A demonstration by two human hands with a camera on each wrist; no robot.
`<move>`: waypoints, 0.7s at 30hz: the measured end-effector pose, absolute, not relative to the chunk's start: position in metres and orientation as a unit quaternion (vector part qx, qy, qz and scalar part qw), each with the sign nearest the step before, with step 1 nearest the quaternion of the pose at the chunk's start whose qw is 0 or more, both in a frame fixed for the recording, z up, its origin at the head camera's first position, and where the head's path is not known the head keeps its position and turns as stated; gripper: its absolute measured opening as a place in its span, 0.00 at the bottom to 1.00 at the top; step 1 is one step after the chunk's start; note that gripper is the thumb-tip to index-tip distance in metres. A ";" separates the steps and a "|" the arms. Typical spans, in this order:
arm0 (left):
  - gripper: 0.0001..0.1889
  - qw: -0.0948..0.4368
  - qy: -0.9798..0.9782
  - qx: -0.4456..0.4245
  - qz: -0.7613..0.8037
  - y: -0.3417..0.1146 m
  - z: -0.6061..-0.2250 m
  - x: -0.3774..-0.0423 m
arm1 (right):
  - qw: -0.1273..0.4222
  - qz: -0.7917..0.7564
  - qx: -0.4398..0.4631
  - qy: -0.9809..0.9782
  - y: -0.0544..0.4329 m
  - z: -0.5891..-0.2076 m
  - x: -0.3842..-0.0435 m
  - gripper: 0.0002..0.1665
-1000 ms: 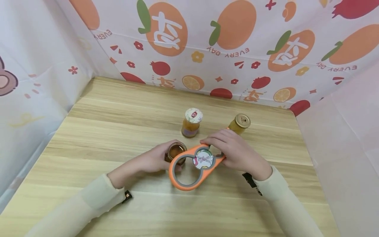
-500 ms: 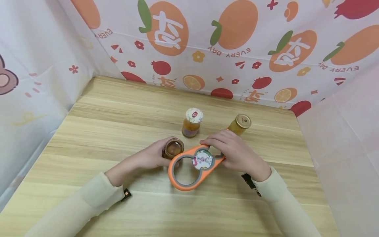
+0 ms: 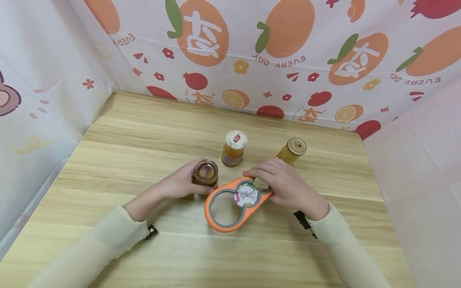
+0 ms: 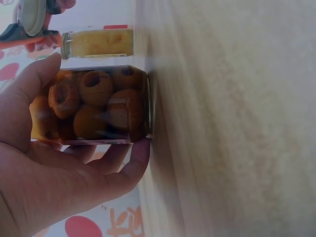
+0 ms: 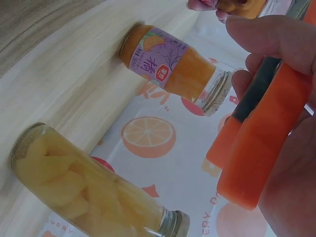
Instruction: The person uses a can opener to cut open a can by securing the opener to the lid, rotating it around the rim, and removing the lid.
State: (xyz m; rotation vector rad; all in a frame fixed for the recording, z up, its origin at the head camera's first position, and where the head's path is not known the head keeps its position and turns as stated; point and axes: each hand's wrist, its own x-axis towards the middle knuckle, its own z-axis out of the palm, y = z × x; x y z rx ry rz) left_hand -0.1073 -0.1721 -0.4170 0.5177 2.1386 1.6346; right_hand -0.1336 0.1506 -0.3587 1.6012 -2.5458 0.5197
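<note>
Tabletop (image 3: 216, 262), held jar (image 4: 91, 106), held orange opener (image 5: 266, 140)

A fruit-printed white cloth (image 3: 248, 80) hangs behind a wood-grained tabletop (image 3: 216, 256).

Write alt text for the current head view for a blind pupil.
A person's left hand holds an open jar while the right hand grips an orange jar opener with a patterned lid in it. A white-lidded jar and a gold-lidded jar stand farther back on a wooden table.
</note>
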 end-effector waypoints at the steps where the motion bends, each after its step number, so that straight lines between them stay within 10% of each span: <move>1: 0.30 0.195 0.769 0.183 0.581 -0.173 -0.418 -0.108 | 0.045 0.169 0.524 -0.833 0.151 -0.359 -0.134 0.32; 21: 0.31 0.158 0.801 0.111 0.566 -0.184 -0.418 -0.118 | 0.042 0.168 0.521 -0.836 0.158 -0.366 -0.133 0.32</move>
